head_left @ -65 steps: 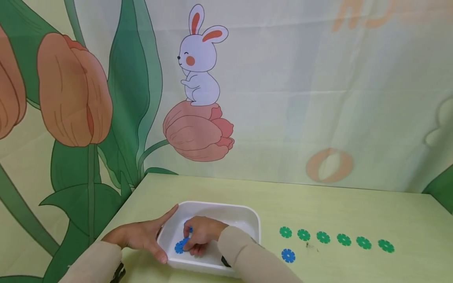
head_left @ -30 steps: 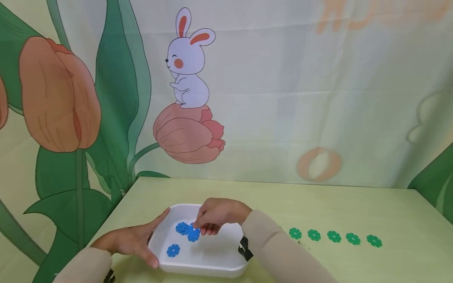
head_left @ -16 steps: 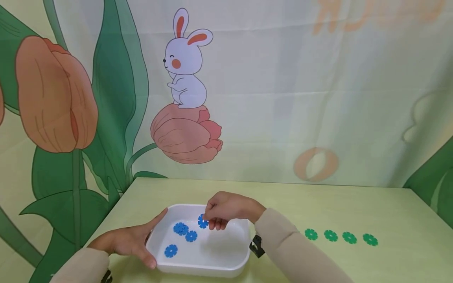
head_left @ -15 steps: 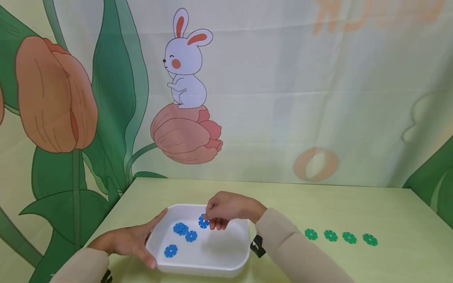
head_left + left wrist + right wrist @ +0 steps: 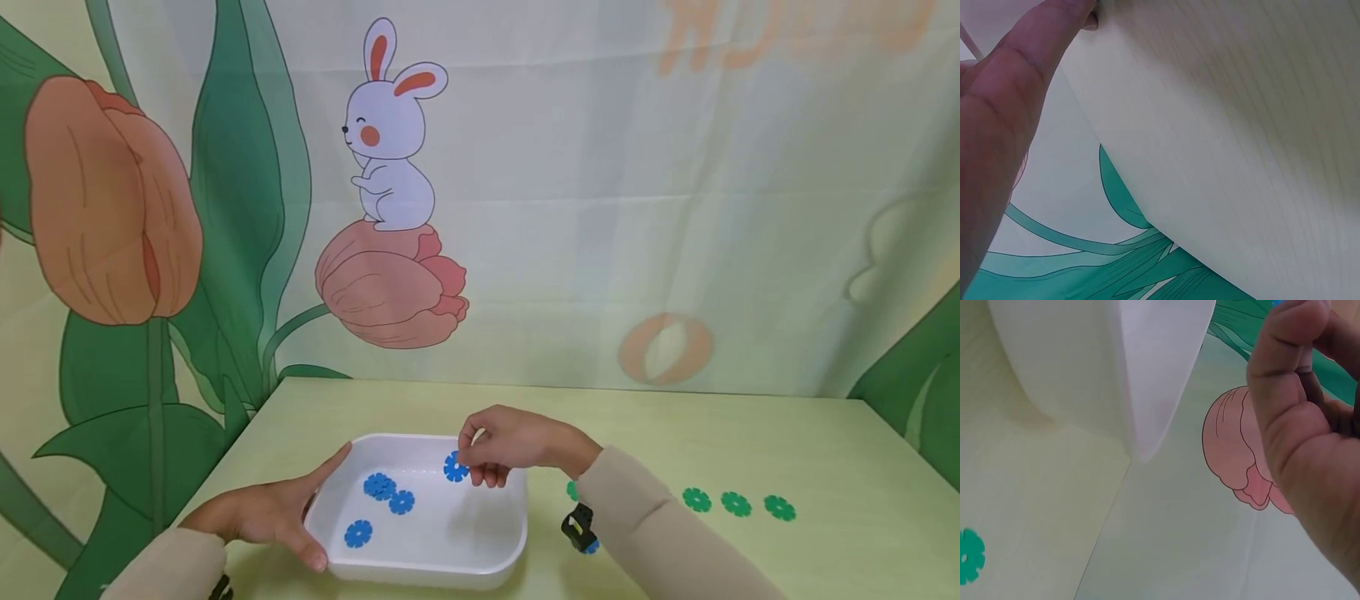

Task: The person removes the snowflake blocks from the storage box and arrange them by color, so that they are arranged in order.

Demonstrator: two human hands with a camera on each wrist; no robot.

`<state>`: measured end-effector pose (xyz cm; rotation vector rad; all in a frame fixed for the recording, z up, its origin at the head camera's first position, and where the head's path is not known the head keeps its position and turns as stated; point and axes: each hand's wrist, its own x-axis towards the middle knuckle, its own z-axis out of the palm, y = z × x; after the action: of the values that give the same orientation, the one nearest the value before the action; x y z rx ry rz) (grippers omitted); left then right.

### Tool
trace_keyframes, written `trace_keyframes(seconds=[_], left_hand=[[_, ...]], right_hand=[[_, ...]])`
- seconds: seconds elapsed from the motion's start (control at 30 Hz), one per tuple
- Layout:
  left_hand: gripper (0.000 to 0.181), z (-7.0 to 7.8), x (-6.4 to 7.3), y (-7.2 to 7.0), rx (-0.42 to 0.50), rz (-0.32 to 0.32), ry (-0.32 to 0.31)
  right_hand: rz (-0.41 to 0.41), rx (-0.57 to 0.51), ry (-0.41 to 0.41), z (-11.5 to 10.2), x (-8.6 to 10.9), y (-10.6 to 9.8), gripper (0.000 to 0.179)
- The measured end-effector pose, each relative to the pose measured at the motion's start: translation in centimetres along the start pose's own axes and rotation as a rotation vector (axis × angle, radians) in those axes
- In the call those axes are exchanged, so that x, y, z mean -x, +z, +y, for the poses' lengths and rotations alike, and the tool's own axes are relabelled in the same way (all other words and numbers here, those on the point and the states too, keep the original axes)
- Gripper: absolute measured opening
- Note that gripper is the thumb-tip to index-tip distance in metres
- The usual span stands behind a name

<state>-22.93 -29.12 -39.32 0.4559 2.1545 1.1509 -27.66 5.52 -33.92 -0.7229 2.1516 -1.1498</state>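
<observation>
My left hand (image 5: pixel 262 512) grips the left end of a white plastic tub (image 5: pixel 427 575), thumb at the near corner and forefinger stretched to the far one; its other fingers are mostly hidden. Between thumb and forefinger my right hand (image 5: pixel 510 442) pinches a blue notched disc (image 5: pixel 450 473), held up over the back right of the tub. Several more blue discs lie inside: one (image 5: pixel 357 534) at the front left, another (image 5: pixel 402 502) further in, and an overlapping cluster (image 5: pixel 378 485) behind. The right wrist view shows my right thumb and fingers bent together beside the tub's wall (image 5: pixel 1066 362).
To the right, green notched discs (image 5: pixel 737 504) lie in a row on the pale table (image 5: pixel 615 408), partly hidden by my right forearm. A blue disc (image 5: pixel 592 547) shows beneath the black wrist strap (image 5: pixel 577 529). A printed cloth with a rabbit (image 5: pixel 390 142) hangs behind the table.
My right hand has come up from the tub's left part with one blue disc and moved rightward. The discs left inside are spread differently. My left hand keeps its place on the tub.
</observation>
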Motion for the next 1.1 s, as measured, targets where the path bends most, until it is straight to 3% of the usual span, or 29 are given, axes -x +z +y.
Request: trace_keyframes(seconds=[0.7,1.1], left_hand=[[0.137,0.2,-0.1,0.1,-0.020,0.007,-0.009],[0.134,0.3,-0.1,0.3,-0.042,0.027,-0.042]], right_hand=[[0.035,-0.030,-0.020,2.1,4.2,-3.0,0.015],[0.046,-0.073,-0.007,4.4,7.2,-4.8,0.018]])
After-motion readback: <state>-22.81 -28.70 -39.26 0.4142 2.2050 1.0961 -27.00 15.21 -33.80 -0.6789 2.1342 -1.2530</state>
